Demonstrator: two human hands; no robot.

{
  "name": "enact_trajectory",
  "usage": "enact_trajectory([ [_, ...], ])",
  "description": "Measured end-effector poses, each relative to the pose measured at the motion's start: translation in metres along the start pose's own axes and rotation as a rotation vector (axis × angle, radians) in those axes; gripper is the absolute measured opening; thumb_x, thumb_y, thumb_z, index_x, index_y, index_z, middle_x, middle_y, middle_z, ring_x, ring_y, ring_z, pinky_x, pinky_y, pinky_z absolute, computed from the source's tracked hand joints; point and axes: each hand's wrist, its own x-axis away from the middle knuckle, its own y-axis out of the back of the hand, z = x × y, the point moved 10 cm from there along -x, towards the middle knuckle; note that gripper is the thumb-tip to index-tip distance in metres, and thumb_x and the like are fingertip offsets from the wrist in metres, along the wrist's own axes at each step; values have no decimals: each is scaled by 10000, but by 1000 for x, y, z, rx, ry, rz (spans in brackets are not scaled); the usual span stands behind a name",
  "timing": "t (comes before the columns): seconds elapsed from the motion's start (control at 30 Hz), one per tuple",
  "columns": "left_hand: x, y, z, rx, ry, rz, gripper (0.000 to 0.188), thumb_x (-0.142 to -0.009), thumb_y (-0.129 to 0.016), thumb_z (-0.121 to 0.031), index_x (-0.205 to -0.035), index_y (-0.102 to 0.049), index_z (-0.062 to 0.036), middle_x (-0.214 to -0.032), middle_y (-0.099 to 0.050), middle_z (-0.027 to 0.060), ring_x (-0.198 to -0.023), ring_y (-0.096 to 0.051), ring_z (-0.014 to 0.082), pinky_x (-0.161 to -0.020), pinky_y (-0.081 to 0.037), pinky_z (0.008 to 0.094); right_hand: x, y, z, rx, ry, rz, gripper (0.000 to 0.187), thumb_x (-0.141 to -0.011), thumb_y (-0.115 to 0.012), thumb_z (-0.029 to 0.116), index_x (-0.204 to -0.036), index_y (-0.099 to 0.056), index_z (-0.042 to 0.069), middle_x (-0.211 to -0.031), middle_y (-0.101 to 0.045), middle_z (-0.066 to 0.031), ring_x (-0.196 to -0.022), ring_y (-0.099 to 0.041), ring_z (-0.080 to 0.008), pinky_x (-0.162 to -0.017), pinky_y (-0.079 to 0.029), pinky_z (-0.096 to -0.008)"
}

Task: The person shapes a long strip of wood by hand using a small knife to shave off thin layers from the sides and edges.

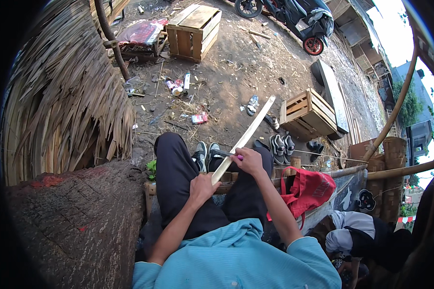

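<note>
Closed round the strip (251, 126) at frame centre, the left hand (202, 190) likely steadies its lower end. The right hand (250, 162) grips a purple-handled tool (240, 157) against it

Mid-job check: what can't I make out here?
All in the head view:
Near end of the long, pale, wood-like strip, covered by the left hand.
Most of the small purple handle, wrapped by the right hand.
Contents of the red fabric bag, hidden by its sides.
Top of the dark motor scooter, cut off by the upper edge.
</note>
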Motion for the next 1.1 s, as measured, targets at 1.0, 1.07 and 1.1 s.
enact_trajectory([
  [1.0,15,10,-2,-45,57,-30,365,-767,-698,-339,-913,-632,-10,-753,-645,211,-744,-648,371,-662,-520,455,-17,16,2,137,145,10,221,-822,-615,363,-772,-619,148,-693,-558,-35,-692,-619,-252,-575,-463,-382],
  [1.07,13,4,-2,-32,44,-38,375,-756,-710,-346,-889,-628,-6,-752,-643,220,-752,-643,381,-666,-517,462,-29,30,-26,223,-9,-50,204,-820,-614,355,-797,-622,152,-710,-568,-32,-693,-619,-256,-575,-465,-387],
  [1.1,11,2,-2,-14,34,-47,385,-745,-722,-353,-865,-623,-1,-752,-642,228,-760,-639,392,-670,-514,469,-31,27,-33,272,-49,-42,202,-821,-612,355,-804,-622,154,-716,-570,-31,-693,-620,-256,-572,-464,-389],
])
